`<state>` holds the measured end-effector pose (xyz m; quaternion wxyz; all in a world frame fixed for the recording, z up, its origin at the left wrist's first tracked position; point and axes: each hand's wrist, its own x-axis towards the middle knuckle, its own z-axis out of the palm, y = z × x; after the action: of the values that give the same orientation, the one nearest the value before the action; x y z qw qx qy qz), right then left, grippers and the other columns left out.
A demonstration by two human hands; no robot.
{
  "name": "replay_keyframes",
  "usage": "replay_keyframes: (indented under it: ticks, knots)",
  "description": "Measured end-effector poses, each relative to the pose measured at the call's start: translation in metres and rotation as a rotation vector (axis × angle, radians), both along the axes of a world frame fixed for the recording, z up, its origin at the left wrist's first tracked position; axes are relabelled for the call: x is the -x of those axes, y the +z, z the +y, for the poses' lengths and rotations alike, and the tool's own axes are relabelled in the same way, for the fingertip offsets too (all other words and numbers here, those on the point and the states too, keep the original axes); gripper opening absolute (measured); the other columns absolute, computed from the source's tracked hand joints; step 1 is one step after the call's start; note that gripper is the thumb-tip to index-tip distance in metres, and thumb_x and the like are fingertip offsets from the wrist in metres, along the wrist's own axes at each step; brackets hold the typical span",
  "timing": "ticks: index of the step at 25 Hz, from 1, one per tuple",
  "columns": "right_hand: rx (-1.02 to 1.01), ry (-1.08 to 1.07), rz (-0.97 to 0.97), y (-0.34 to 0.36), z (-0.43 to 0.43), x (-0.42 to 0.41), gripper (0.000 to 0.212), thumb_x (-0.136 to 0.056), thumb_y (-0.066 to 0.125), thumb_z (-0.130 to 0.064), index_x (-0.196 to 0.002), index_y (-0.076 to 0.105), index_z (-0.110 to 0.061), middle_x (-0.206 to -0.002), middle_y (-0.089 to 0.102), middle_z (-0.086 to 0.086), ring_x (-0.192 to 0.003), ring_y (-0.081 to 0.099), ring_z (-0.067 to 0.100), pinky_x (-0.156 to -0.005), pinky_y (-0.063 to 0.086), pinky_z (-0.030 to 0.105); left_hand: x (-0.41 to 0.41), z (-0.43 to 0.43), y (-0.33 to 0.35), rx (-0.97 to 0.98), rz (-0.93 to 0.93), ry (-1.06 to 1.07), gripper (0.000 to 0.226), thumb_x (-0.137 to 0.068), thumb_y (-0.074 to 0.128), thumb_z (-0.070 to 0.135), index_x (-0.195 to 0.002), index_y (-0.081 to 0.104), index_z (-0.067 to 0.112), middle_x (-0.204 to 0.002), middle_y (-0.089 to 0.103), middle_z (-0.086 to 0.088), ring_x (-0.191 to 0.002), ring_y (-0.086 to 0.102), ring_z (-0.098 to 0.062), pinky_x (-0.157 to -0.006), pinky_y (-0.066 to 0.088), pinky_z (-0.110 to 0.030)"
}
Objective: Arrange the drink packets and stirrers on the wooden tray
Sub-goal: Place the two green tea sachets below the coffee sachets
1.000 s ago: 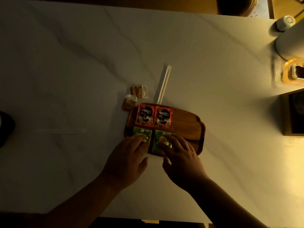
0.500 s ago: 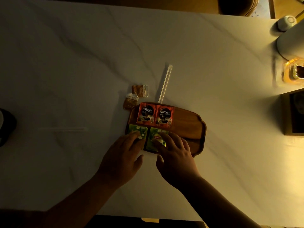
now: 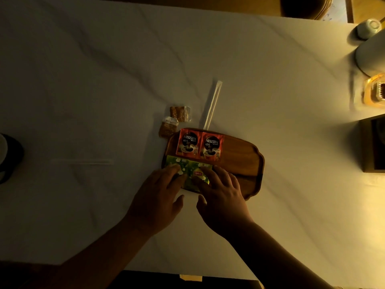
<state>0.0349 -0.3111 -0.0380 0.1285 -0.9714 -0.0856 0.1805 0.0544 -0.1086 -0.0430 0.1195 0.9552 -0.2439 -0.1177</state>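
A wooden tray [image 3: 239, 155] lies on the white table. Two red coffee packets [image 3: 199, 146] sit side by side at its far left. Below them two green tea packets [image 3: 188, 170] lie edge to edge. My left hand [image 3: 160, 195] rests its fingertips flat on the left green packet. My right hand [image 3: 220, 192] presses its fingertips on the right green packet by the yellow logo. Two brown sugar sachets [image 3: 174, 122] lie on the table just beyond the tray's left corner. One wrapped stirrer [image 3: 212, 105] points away from the tray. A second stirrer [image 3: 81, 161] lies faintly at the left.
A white cylinder [image 3: 370, 57] and a small cup [image 3: 367, 29] stand at the far right. An amber glass dish [image 3: 375, 92] and a dark wooden box [image 3: 373, 147] sit along the right edge. A dark round object [image 3: 8, 157] is at the left edge.
Both hands slid the two green packets leftward and together, closing the gap between them so they now lie edge to edge under the red packets.
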Motion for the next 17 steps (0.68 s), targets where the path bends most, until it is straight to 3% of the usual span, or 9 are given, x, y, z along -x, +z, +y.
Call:
replay_keyframes:
  ticks: [8, 11, 15, 17]
  knots:
    - [-0.100, -0.062, -0.114, 0.009, -0.004, -0.014, 0.055, -0.083, 0.056, -0.044, -0.135, 0.047, -0.029, -0.145, 0.047, 0.002, -0.141, 0.027, 0.029, -0.107, 0.027, 0.048, -0.019, -0.006, 0.014, 0.027, -0.063, 0.014, 0.054, -0.087, 0.055, 0.051, -0.127, 0.058, 0.015, -0.134, 0.055, -0.011, -0.122, 0.051, -0.028, -0.097, 0.047, -0.040]
    - [-0.111, -0.131, -0.108, 0.010, -0.017, -0.031, 0.061, -0.088, 0.048, -0.045, -0.146, 0.036, -0.029, -0.156, 0.037, 0.002, -0.148, 0.017, 0.028, -0.112, 0.018, 0.047, -0.043, -0.013, 0.019, 0.087, -0.045, 0.012, 0.055, -0.090, 0.054, 0.043, -0.137, 0.051, 0.016, -0.145, 0.048, -0.009, -0.131, 0.046, -0.026, -0.104, 0.044, -0.038]
    - [-0.075, -0.074, -0.038, 0.004, -0.026, -0.047, 0.065, -0.092, 0.058, -0.038, -0.151, 0.032, -0.029, -0.161, 0.029, 0.005, -0.150, 0.009, 0.030, -0.113, 0.009, 0.048, -0.069, -0.023, 0.019, 0.067, 0.039, -0.086, 0.053, -0.092, 0.058, 0.030, -0.141, 0.049, 0.014, -0.152, 0.045, -0.010, -0.139, 0.042, -0.029, -0.112, 0.040, -0.045]
    - [-0.060, -0.060, -0.013, 0.002, -0.025, -0.051, 0.066, -0.091, 0.059, -0.039, -0.151, 0.031, -0.033, -0.161, 0.030, 0.004, -0.149, 0.013, 0.030, -0.112, 0.012, 0.048, -0.073, -0.022, 0.017, 0.057, 0.096, -0.066, 0.051, -0.093, 0.058, 0.030, -0.142, 0.050, 0.015, -0.152, 0.045, -0.009, -0.140, 0.041, -0.029, -0.112, 0.039, -0.048]
